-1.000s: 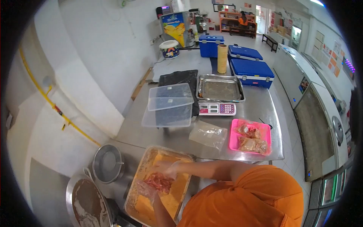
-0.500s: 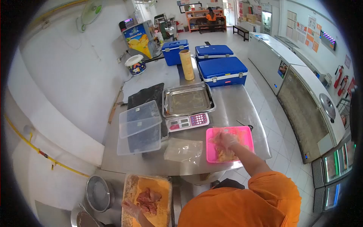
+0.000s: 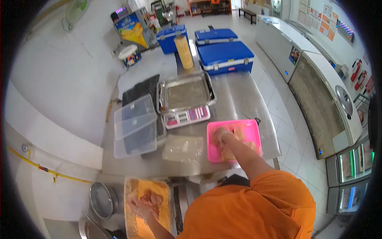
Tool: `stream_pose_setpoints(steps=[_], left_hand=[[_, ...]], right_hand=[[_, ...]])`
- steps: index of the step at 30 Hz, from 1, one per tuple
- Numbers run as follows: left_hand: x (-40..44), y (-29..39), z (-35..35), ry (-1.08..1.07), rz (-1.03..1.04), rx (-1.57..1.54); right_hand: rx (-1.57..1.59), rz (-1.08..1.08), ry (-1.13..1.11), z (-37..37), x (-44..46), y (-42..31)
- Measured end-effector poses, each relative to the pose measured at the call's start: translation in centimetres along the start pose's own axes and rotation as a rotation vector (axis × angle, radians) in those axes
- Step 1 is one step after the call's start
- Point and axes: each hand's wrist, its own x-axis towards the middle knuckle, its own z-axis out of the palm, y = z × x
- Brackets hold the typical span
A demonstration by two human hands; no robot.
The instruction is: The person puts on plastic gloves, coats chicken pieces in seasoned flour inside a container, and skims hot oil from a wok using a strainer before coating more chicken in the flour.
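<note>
My right hand [image 3: 224, 135], in a thin clear glove, reaches down into a pink tray [image 3: 214, 157] on the steel table. It touches pale, wet-looking raw meat pieces [image 3: 238, 132]; its fingers point down and are mostly hidden. At the lower left, my left hand [image 3: 144, 208], also gloved, lies with fingers spread over darker reddish raw meat [image 3: 154, 197]. That meat rests on orange powder in a rectangular tray [image 3: 170, 207]. A clear plastic bag [image 3: 183, 148] lies flat to the left of the pink tray.
A metal pan [image 3: 185, 95] sits on a weighing scale [image 3: 187, 117]. Clear plastic lids [image 3: 135, 135] lie to its left. Farther back stand a wrap roll [image 3: 183, 52] and blue coolers [image 3: 226, 55]. A metal bowl [image 3: 102, 200] is left of the powder tray.
My left hand has moved from the powder tray's left side onto the reddish meat. My right hand has stayed in the pink tray, slightly nearer its left side. The camera view has shifted.
</note>
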Motion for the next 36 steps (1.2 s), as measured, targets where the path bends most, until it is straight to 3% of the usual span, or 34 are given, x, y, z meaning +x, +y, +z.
stream_pose_setpoints(steps=[2,3,6,8,10,13,15,17,19,20,21,22,26,28,30,33,36], left_hand=[[0.0,-1.8,-0.2,-0.002,0.038,-0.045],[0.1,-1.7,-0.3,0.004,0.038,-0.015],[-1.4,-1.3,-2.3,-0.050,0.057,-0.020],[-0.1,-4.4,-3.2,-0.134,0.026,-0.076],[-0.8,-3.2,-3.3,-0.103,0.044,-0.056],[-1.0,-3.5,-2.7,-0.117,0.072,-0.174],[-3.2,3.6,-1.1,-0.196,-0.002,-0.263],[-3.7,7.5,0.9,-0.330,-0.104,-0.316],[-3.0,7.4,3.6,-0.339,0.025,-0.400],[-2.6,7.3,4.3,-0.341,0.093,-0.438],[-2.1,8.0,3.9,-0.303,-0.015,-0.417],[-1.4,8.9,3.0,-0.261,-0.120,-0.393],[4.0,3.3,-1.2,-0.017,-0.295,-0.447],[4.5,2.9,-3.9,0.073,-0.383,-0.444],[6.0,-1.5,-5.5,0.144,-0.398,-0.512],[5.2,-2.9,-7.3,0.265,-0.355,-0.628],[4.1,-4.3,-7.8,0.421,-0.307,-0.749]], right_hand=[[0.350,0.085,-0.223,-2.8,-2.5,-0.3],[-0.253,-0.131,-0.163,-1.4,-0.6,-0.1],[-0.235,-0.058,0.299,-2.7,-4.1,0.5],[-0.209,-0.021,0.242,-9.5,-10.5,-2.9],[-0.479,0.064,0.235,-10.4,-9.8,-1.3],[-0.237,-0.029,0.280,-15.8,-13.6,-3.3],[0.087,-0.311,-0.051,-19.9,-16.7,-8.1],[1.015,-0.436,-0.334,-15.8,-18.2,-13.6],[0.894,-0.597,-0.630,-14.2,-20.2,-22.3],[0.832,-0.823,-0.566,-10.6,-20.5,-26.4],[0.331,-0.948,-0.346,-11.4,-23.3,-30.9],[0.131,-0.893,-0.535,-12.0,-25.8,-35.4],[0.516,-0.953,-0.275,0.0,-29.3,-44.3],[0.657,-0.905,-0.302,2.9,-29.7,-47.5],[0.883,-0.654,-0.543,4.9,-29.8,-50.4],[1.185,-0.248,-0.937,2.4,-33.1,-52.2],[0.913,-0.243,-0.950,-0.3,-35.2,-53.0]])
